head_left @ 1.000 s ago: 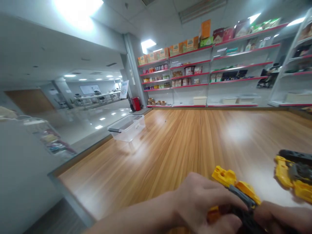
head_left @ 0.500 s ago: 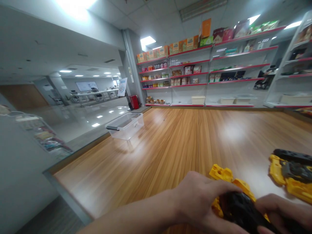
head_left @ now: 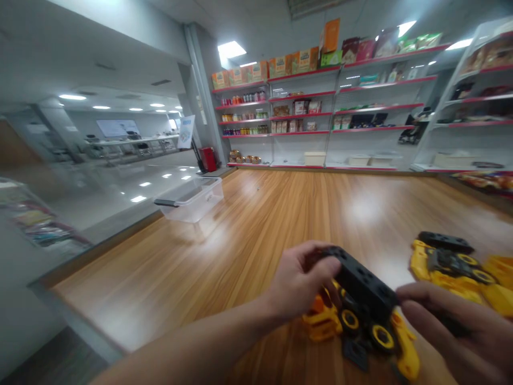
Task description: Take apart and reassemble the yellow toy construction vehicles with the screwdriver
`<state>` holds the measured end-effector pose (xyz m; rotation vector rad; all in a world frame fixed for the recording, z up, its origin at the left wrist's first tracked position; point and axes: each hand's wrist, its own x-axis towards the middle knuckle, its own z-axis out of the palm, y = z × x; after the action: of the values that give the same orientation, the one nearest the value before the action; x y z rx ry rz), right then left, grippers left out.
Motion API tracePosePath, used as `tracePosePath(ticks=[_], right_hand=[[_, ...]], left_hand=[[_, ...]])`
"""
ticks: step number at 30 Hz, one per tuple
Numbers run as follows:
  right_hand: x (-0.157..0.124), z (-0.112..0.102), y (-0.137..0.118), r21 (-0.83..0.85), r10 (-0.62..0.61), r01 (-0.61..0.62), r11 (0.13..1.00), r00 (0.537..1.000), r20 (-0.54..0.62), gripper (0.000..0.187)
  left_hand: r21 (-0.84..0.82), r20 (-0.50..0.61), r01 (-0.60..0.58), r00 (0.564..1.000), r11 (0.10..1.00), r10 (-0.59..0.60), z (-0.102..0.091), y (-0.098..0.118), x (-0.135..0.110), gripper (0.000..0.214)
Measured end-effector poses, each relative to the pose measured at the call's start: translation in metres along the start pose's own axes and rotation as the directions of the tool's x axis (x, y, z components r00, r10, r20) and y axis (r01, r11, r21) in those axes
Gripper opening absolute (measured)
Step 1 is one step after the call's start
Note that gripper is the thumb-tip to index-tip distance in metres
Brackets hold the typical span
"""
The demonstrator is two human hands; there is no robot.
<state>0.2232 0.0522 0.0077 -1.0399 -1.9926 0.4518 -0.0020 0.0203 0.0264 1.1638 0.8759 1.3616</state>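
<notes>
My left hand grips the upper left end of a long black block with round holes along its top, holding it tilted above the table. My right hand is closed at the block's lower right end, fingertips at its edge. Something dark shows between the right fingers, too blurred to name. Beneath the block lie toy vehicle parts: a yellow piece on the left, black wheels with yellow rims, a small dark plate and a curved yellow arm.
More yellow and black toy parts lie on the right of the wooden table. A clear plastic bin with a dark handle stands near the left edge. Beyond the table, shelves hold boxes, bottles and packets.
The black block has been lifted and turned so its holed face shows, with wheels now visible beneath. My left hand has moved up and left in view. The camera view has shifted right.
</notes>
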Motion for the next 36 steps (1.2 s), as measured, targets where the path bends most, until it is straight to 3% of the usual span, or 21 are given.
tracePosePath(ticks=[1, 3, 7, 12, 17, 20, 23, 25, 27, 32, 34, 36], right_hand=[[0.003, -0.004, -0.004, 0.025, -0.018, 0.016, 1.0, 0.994, 0.103, 0.025], [0.009, -0.008, -0.009, 0.043, 0.008, -0.015, 0.999, 0.989, 0.15, 0.024], [0.013, -0.004, -0.01, 0.001, 0.02, -0.021, 1.0, 0.96, 0.279, 0.021], [0.009, 0.003, -0.007, -0.046, 0.066, -0.051, 0.998, 0.905, 0.421, 0.014], [0.011, 0.001, -0.005, -0.12, 0.113, -0.069, 0.99, 0.903, 0.415, 0.015], [0.015, -0.002, -0.005, -0.219, 0.155, -0.082, 0.972, 0.927, 0.342, 0.024], [0.018, -0.004, -0.006, -0.267, 0.176, -0.101, 0.958, 0.946, 0.273, 0.029], [0.019, -0.004, -0.006, -0.269, 0.184, -0.114, 0.956, 0.95, 0.253, 0.027], [0.017, -0.004, -0.005, -0.27, 0.189, -0.118, 0.956, 0.948, 0.255, 0.031], [0.011, 0.002, 0.003, -0.285, 0.183, -0.086, 0.955, 0.924, 0.336, 0.053], [0.01, 0.004, 0.005, -0.286, 0.181, -0.074, 0.955, 0.912, 0.368, 0.049], [0.01, 0.005, 0.005, -0.285, 0.177, -0.068, 0.956, 0.909, 0.378, 0.045]], left_hand=[[-0.091, -0.034, 0.021, 0.999, 0.996, -0.024, 0.0, 0.003, 0.002, 0.034], [-0.262, -0.085, 0.065, 0.992, 0.963, -0.09, -0.003, 0.007, 0.005, 0.03], [-0.515, -0.058, 0.202, 0.961, 0.833, -0.269, -0.008, 0.01, 0.007, 0.025], [-0.472, -0.073, 0.26, 0.941, 0.842, -0.331, -0.005, 0.013, 0.003, 0.028], [-0.362, -0.168, 0.234, 0.936, 0.902, -0.31, -0.001, 0.016, -0.001, 0.03], [-0.307, -0.032, 0.244, 0.963, 0.92, -0.267, 0.001, 0.019, -0.004, 0.03], [-0.251, 0.189, 0.302, 0.947, 0.92, -0.26, 0.0, 0.021, -0.006, 0.031], [-0.197, 0.319, 0.373, 0.899, 0.907, -0.3, -0.002, 0.022, -0.006, 0.032], [-0.103, 0.441, 0.458, 0.817, 0.883, -0.372, -0.006, 0.021, -0.006, 0.035], [0.247, 0.682, 0.524, 0.504, 0.815, -0.53, -0.009, 0.016, -0.006, 0.044], [0.309, 0.702, 0.507, 0.449, 0.805, -0.553, -0.009, 0.017, -0.006, 0.046], [0.318, 0.698, 0.497, 0.454, 0.807, -0.554, -0.007, 0.019, -0.006, 0.048]])
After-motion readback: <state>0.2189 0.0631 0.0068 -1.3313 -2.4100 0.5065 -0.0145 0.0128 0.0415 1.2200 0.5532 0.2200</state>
